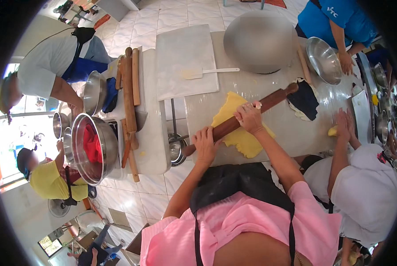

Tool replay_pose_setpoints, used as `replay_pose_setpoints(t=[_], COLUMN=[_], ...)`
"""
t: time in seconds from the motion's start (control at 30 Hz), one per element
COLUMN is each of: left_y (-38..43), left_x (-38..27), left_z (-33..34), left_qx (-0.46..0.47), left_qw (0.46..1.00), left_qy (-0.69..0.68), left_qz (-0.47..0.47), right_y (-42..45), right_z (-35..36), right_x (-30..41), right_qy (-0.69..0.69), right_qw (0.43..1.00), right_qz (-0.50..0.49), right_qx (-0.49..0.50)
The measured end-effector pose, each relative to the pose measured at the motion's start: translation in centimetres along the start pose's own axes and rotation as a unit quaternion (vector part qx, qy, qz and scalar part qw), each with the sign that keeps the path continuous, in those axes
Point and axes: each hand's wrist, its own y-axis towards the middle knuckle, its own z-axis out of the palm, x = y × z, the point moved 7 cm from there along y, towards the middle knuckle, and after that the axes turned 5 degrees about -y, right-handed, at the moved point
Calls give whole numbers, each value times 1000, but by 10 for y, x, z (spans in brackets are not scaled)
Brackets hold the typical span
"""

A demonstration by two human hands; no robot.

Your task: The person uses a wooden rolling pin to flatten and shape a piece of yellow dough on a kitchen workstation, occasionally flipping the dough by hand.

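Observation:
A dark wooden rolling pin (230, 127) lies diagonally over a flat, uneven-edged sheet of yellow dough (248, 143) on the plastic-covered table (281, 138). My left hand (205, 143) rests with curled fingers on the pin's barrel near its lower left end. My right hand (249, 117) lies over the barrel near its middle, with pale dough stuck to the fingers. Whether either hand grips the pin firmly is hard to tell, but both touch it. Beyond the pin's upper right handle is a dark cloth (304, 101) with pale dough at its edges.
A white-handled spatula (220, 70) lies across a white board (187, 50). Near the far edge stands a large round pan, its inside blurred. A steel bowl (324, 61) is at the right. Co-workers' hands press on the table's right side. More rolling pins (128, 96) lie on the left table.

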Motion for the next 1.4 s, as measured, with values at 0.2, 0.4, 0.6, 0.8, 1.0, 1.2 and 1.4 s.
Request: replay_pose_setpoints(t=[0.2,0.4,0.6,0.8,1.0,1.2,1.4], left_y=[11,40,70,97,110,115,39], left_x=[-13,11,27,40,52,58,11], left_z=[-1,-1,-1,-4,-3,-7,13], left_qx=[-15,-13,7,-16,-39,-59,8], left_qw=[998,995,996,998,997,995,997], left_qy=[37,66,68,55,47,57,67], left_qz=[-48,-77,-54,-41,-39,-60,-48], right_y=[12,32,53,75,88,92,12], right_z=[20,31,45,58,70,70,16], right_x=[-4,-2,-6,-17,-24,-23,-1], right_qy=[15,-18,-47,-33,16,-22,-71], right_qw=[998,999,988,966,955,964,988], right_qz=[47,47,110,192,232,231,140], right_qx=[-32,9,101,168,183,131,-13])
